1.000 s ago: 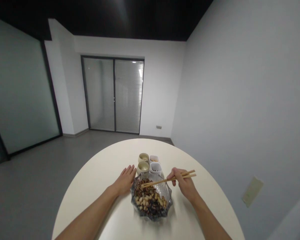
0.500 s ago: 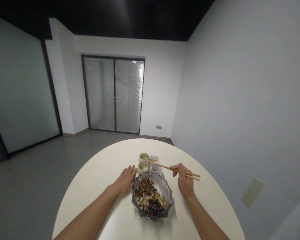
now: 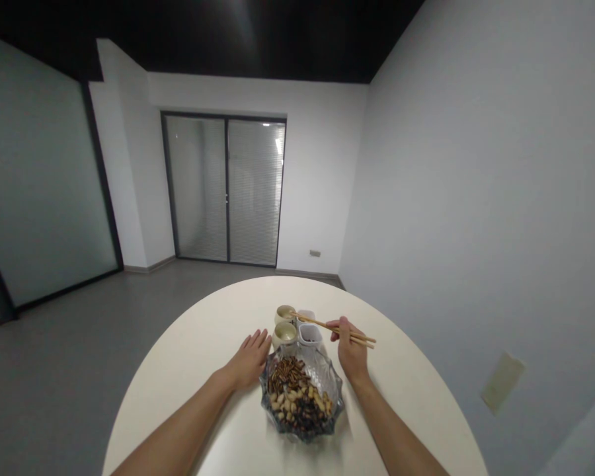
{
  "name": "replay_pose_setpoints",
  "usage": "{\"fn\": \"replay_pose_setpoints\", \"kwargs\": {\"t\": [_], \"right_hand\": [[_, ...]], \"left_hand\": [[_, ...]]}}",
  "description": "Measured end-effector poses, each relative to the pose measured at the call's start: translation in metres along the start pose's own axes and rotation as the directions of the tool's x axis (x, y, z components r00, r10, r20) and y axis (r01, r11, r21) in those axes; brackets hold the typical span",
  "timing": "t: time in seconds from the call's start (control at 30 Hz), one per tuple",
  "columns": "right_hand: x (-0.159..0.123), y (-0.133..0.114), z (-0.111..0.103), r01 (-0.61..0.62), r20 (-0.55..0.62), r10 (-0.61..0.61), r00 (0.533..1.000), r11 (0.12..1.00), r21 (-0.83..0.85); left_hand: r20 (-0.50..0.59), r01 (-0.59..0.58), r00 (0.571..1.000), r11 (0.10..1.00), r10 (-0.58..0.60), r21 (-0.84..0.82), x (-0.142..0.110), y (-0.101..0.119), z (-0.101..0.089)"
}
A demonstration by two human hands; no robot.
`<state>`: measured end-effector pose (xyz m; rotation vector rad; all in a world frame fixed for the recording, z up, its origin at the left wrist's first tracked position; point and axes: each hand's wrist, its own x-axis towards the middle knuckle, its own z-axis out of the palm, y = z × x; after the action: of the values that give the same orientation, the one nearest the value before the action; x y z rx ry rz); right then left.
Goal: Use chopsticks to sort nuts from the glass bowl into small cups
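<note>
My right hand (image 3: pixel 350 344) grips a pair of wooden chopsticks (image 3: pixel 322 324), whose tips reach over the rim of the far round cup (image 3: pixel 285 313). Whether the tips pinch anything is too small to tell. Beside the glass bowl's left rim, my left hand (image 3: pixel 250 359) lies flat with fingers stretched out. That glass bowl (image 3: pixel 333 377) holds pecans (image 3: pixel 290 375), pale nuts (image 3: pixel 286 400), peanuts (image 3: pixel 322 399) and dark seeds (image 3: pixel 307 413) in separate patches. Behind it stand a near round cup (image 3: pixel 284 334), a near white square dish (image 3: pixel 310 335) with small bits inside, and a far white dish (image 3: pixel 306 315) partly behind the chopsticks.
Everything stands on a round cream table (image 3: pixel 218 311). A white wall (image 3: pixel 466 198) runs close along the right side. Glass doors with blinds (image 3: pixel 228 192) are beyond the table, and a frosted glass partition (image 3: pixel 44 178) is on the left.
My right hand has moved left and slightly forward, carrying the chopstick tips from between the cups to the far cup's rim. My left hand has stayed in place.
</note>
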<state>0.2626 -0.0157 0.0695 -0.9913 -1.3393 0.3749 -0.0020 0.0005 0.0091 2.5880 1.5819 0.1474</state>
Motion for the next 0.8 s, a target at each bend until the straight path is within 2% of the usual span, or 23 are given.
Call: {"fn": "replay_pose_setpoints", "kwargs": {"t": [0.3,0.8], "right_hand": [[-0.005,0.005,0.010,-0.005,0.070,0.005,0.998,1.000,-0.005],[-0.003,0.016,0.003,-0.004,0.097,0.007,0.995,1.000,-0.028]], "left_hand": [[0.002,0.006,1.000,1.000,-0.006,-0.011,-0.001,0.000,-0.004],[0.031,0.011,0.999,1.000,-0.011,-0.008,-0.001,0.009,-0.009]]}}
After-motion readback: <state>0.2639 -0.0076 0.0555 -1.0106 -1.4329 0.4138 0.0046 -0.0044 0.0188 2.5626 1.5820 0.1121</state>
